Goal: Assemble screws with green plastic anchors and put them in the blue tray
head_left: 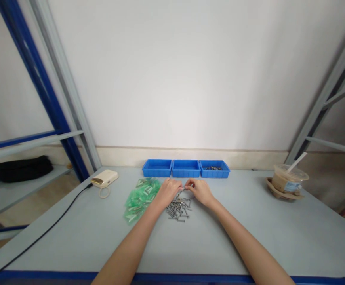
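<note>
Just above a pile of metal screws [176, 209], my two hands meet with their fingertips close together. My right hand [200, 190] is closed in a pinch on the end of a small metal screw [183, 190]. Fingers of my left hand [169, 192] are bent and pressed together at the pile's left upper side; what they hold is hidden. Left of that hand lies a crumpled green plastic bag [139, 202] with light strips or pieces showing through it, partly behind my left forearm.
Three blue bins stand in a row by the wall: a left bin [157, 173], a middle bin [185, 173] and a right bin [215, 174] holding small metal parts. A cream device [108, 176] with a black cable is at left, a drink cup [288, 182] in a cardboard holder at right.
</note>
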The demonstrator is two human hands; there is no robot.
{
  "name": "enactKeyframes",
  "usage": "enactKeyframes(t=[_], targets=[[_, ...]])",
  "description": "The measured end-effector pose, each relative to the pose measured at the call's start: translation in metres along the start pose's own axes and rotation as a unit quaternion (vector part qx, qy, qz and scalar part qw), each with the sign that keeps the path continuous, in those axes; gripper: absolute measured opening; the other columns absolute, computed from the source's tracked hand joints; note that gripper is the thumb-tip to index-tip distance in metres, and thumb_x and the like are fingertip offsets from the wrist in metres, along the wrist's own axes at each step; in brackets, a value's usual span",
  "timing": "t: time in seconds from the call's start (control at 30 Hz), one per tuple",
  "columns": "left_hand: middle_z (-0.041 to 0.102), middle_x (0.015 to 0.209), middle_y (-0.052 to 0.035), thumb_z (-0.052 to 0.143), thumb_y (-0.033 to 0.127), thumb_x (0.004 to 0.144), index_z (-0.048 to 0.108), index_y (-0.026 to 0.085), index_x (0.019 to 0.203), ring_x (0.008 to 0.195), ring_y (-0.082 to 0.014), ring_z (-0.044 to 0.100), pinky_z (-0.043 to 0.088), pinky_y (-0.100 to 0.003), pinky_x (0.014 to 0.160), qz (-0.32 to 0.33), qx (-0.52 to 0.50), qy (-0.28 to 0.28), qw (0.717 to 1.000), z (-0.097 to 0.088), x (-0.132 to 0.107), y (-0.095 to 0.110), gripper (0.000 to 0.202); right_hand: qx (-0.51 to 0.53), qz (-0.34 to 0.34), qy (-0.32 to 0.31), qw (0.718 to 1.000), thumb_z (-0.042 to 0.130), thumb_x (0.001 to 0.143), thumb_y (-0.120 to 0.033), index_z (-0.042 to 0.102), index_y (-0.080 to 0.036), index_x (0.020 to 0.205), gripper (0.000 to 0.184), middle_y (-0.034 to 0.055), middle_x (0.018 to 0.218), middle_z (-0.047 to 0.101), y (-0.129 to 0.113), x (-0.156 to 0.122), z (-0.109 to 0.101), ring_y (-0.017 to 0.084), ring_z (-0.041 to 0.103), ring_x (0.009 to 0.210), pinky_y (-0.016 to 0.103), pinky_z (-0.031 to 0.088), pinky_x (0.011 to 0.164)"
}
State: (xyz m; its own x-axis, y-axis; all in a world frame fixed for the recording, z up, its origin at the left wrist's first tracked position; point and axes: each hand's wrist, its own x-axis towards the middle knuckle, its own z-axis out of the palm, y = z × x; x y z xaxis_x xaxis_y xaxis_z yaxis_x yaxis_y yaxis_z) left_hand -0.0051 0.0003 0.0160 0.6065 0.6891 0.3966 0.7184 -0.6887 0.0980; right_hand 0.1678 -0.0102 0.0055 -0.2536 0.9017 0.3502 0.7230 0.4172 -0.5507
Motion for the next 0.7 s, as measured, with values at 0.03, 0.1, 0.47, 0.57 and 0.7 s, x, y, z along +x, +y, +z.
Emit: enactKeyframes(t=[0.03,0.1,0.47,0.57,0.7], targets=[[0.063,0.074,-0.0052,0.045,0.024,0.087,0.061,0.017,0.078,0.076,-0.0192,0.057,0.036,-0.03,0.074,0.002,0.0,0.001,1.0,-0.001,0.0,0.001,0.02,0.021,-0.009,0.003,1.0,0.052,0.082,-0.025,0.062,-0.019,0.083,0.012,0.0009,0.081,0.067,0.001,0.0,0.0,0.014,0.059,0.075,0.024,0.038,0.068],[0.064,0.074,-0.0056,0.043,0.022,0.088,0.062,0.017,0.078,0.076,-0.0193,0.057,0.036,-0.03,0.073,0.008,0.007,-0.003,1.0,-0.004,0.0,0.002,0.022,0.075,-0.029,0.004,0.997,0.054,0.08,-0.025,0.061,-0.018,0.088,0.012,0.0011,0.081,0.066,0.003,0.001,-0.001,0.013,0.059,0.075,0.023,0.04,0.067],[0.062,0.063,-0.0004,0.035,0.026,0.09,0.06,0.018,0.077,0.067,-0.0156,0.058,0.037,-0.024,0.066,-0.039,-0.096,-0.005,0.995,-0.006,0.0,0.006,0.03,0.084,-0.046,0.01,0.995,0.058,0.078,-0.026,0.068,-0.018,0.08,0.013,0.0011,0.07,0.067,0.003,0.004,-0.007,0.013,0.059,0.064,0.022,0.041,0.063],[0.062,0.065,-0.0007,0.039,0.028,0.088,0.06,0.019,0.075,0.07,-0.0166,0.057,0.037,-0.025,0.068,-0.038,-0.1,0.011,0.994,-0.01,0.0,0.005,0.027,0.075,-0.052,0.002,0.996,0.053,0.081,-0.026,0.068,-0.018,0.082,0.017,0.0004,0.069,0.067,0.001,0.003,-0.009,0.012,0.058,0.062,0.021,0.04,0.063],[0.059,0.062,-0.0008,0.036,0.028,0.088,0.058,0.019,0.068,0.066,-0.0158,0.054,0.037,-0.025,0.066,-0.042,-0.11,0.037,0.992,-0.014,0.001,0.007,0.031,0.08,-0.056,0.009,0.995,0.052,0.083,-0.028,0.066,-0.021,0.093,0.019,0.0004,0.078,0.068,-0.002,0.004,-0.011,0.012,0.06,0.066,0.021,0.041,0.066]])
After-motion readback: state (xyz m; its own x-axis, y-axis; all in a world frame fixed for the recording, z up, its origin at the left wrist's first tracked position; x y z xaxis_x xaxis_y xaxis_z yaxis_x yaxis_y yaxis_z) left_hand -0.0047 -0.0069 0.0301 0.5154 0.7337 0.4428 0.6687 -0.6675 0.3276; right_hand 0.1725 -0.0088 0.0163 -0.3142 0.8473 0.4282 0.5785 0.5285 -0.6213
